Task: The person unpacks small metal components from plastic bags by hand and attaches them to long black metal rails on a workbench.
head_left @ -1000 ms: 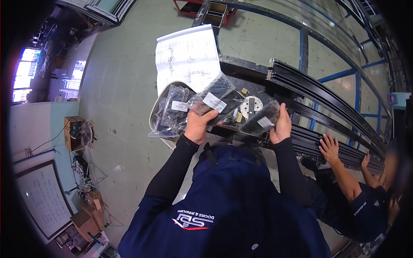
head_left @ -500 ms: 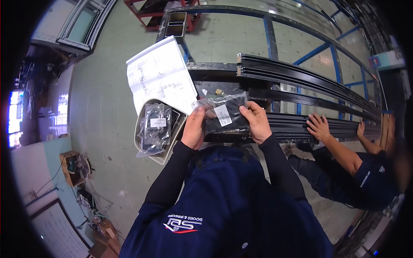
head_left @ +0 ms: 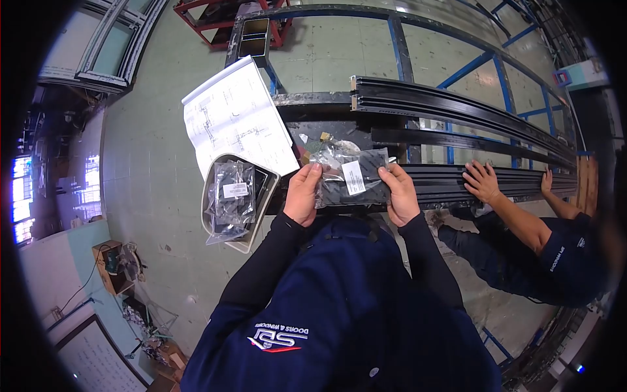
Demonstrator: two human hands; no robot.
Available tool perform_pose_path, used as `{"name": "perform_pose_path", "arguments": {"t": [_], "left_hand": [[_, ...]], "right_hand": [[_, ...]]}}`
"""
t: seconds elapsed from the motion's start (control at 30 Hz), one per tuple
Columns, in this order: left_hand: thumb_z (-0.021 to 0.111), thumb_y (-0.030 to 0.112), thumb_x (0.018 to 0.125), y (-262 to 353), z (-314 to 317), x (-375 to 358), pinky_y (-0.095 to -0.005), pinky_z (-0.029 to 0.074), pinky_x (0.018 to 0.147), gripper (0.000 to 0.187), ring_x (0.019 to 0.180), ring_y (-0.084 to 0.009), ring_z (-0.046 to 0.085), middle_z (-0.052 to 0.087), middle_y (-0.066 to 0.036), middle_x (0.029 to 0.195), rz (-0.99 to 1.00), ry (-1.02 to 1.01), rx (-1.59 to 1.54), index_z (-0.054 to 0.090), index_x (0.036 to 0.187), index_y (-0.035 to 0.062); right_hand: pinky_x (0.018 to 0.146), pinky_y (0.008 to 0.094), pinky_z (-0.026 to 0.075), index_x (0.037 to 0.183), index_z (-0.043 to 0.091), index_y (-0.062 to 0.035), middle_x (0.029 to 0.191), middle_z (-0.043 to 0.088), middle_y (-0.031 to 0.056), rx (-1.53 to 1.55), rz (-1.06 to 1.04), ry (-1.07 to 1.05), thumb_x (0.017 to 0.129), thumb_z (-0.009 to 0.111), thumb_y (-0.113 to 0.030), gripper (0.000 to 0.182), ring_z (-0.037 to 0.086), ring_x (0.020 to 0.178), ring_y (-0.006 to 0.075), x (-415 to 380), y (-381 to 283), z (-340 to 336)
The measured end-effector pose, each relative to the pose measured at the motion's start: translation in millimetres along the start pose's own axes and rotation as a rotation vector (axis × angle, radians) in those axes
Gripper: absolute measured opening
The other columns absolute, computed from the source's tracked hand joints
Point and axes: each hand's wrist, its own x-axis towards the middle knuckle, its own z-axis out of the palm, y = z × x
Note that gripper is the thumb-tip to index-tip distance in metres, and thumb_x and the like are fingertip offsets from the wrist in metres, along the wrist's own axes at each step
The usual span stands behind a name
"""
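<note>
Between my two hands is a clear plastic bag [head_left: 335, 191] of dark parts with a white printed label [head_left: 353, 178]. My left hand [head_left: 303, 194] grips its left edge, thumb on top. At the right edge, my right hand [head_left: 400, 194] pinches it the same way. What the parts inside are, I cannot make out. To the left, a pale plastic bin [head_left: 270, 189] holds more labelled bags [head_left: 233, 202] of dark parts. Open sheets of technical drawings [head_left: 238, 117] lie just beyond the bin.
Long black profiles [head_left: 457, 112] lie across a blue-and-black metal frame [head_left: 398, 49] on the right. A co-worker's hand [head_left: 482, 182] rests on the nearest profile [head_left: 441, 176]. A red shelf trolley [head_left: 212, 32] stands at the back, and a wooden box [head_left: 108, 261] at the left.
The held bag has moved slightly right in view and flattened a little, with both hands still on its edges. The bin and drawings appear shifted slightly left as the view turns.
</note>
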Motion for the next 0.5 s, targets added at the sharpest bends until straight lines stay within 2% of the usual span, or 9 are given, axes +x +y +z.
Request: {"name": "perform_pose_path", "arguments": {"t": [0.17, 0.2, 0.27, 0.33, 0.37, 0.4, 0.5], "left_hand": [[0.057, 0.025, 0.108, -4.9, -8.6, 1.0, -0.0308, 0.054, 0.09, 0.029, 0.097, -0.015, 0.069, 0.073, -0.008, 0.108, 0.04, -0.003, -0.016, 0.067, 0.116, -0.0008], [0.059, 0.021, 0.107, 0.1, -8.5, -3.5, -0.0306, 0.057, 0.087, 0.025, 0.096, -0.0139, 0.069, 0.072, -0.007, 0.111, 0.025, -0.034, 0.001, 0.067, 0.12, 0.0008], [0.061, 0.016, 0.105, 6.9, -5.0, -14.8, -0.0306, 0.06, 0.083, 0.023, 0.095, -0.0129, 0.068, 0.07, -0.006, 0.112, -0.07, -0.082, -0.015, 0.066, 0.122, 0.0024], [0.062, 0.012, 0.104, 10.8, -8.6, -25.1, -0.0309, 0.062, 0.079, 0.019, 0.093, -0.0117, 0.068, 0.069, -0.005, 0.109, -0.003, -0.057, 0.114, 0.065, 0.121, 0.0036], [0.063, 0.012, 0.104, 12.1, -18.1, -29.5, -0.0294, 0.059, 0.081, 0.017, 0.092, -0.0106, 0.066, 0.069, -0.004, 0.108, 0.033, -0.024, 0.185, 0.066, 0.118, 0.0031], [0.064, 0.015, 0.103, 16.4, -29.8, -33.0, -0.0276, 0.055, 0.082, 0.017, 0.093, -0.0097, 0.063, 0.068, -0.004, 0.107, 0.175, 0.029, 0.294, 0.067, 0.116, 0.0031], [0.065, 0.019, 0.104, 50.1, -73.5, -66.7, -0.0279, 0.05, 0.085, 0.019, 0.096, -0.0094, 0.06, 0.067, -0.004, 0.106, 0.32, 0.4, 0.53, 0.067, 0.114, 0.0027]], "right_hand": [[0.084, 0.0263, 0.051, 0.11, 0.065, -0.0007, 0.102, 0.07, 0.0036, -0.079, -0.084, 0.006, 0.103, 0.065, -0.015, 0.016, 0.065, 0.091, 0.0094, 3.9, -1.4, 1.7], [0.084, 0.0266, 0.051, 0.111, 0.065, -0.0004, 0.102, 0.07, 0.0038, -0.099, -0.101, -0.003, 0.103, 0.064, -0.015, 0.017, 0.065, 0.091, 0.0098, 6.4, 0.6, 6.6], [0.085, 0.0269, 0.051, 0.115, 0.065, 0.0006, 0.104, 0.071, 0.0047, -0.097, -0.061, -0.065, 0.104, 0.063, -0.014, 0.019, 0.066, 0.093, 0.0102, 5.7, 0.9, 10.8], [0.09, 0.0281, 0.052, 0.125, 0.062, -0.001, 0.115, 0.069, 0.0055, -0.21, -0.009, -0.154, 0.105, 0.061, -0.017, 0.025, 0.065, 0.102, 0.0111, 9.8, 7.4, 4.7], [0.09, 0.0287, 0.052, 0.129, 0.059, -0.0014, 0.118, 0.069, 0.007, -0.269, -0.005, -0.132, 0.105, 0.061, -0.018, 0.029, 0.065, 0.103, 0.0121, 10.8, 9.6, 9.3], [0.09, 0.0293, 0.053, 0.133, 0.057, -0.0018, 0.122, 0.068, 0.0085, -0.331, -0.006, -0.101, 0.105, 0.061, -0.019, 0.033, 0.066, 0.105, 0.013, 12.5, 10.8, 12.5], [0.089, 0.0309, 0.054, 0.138, 0.053, -0.0027, 0.124, 0.067, 0.0115, -0.374, 0.061, -0.028, 0.105, 0.062, -0.024, 0.04, 0.067, 0.107, 0.0166, 20.5, 16.6, 16.1]]}}
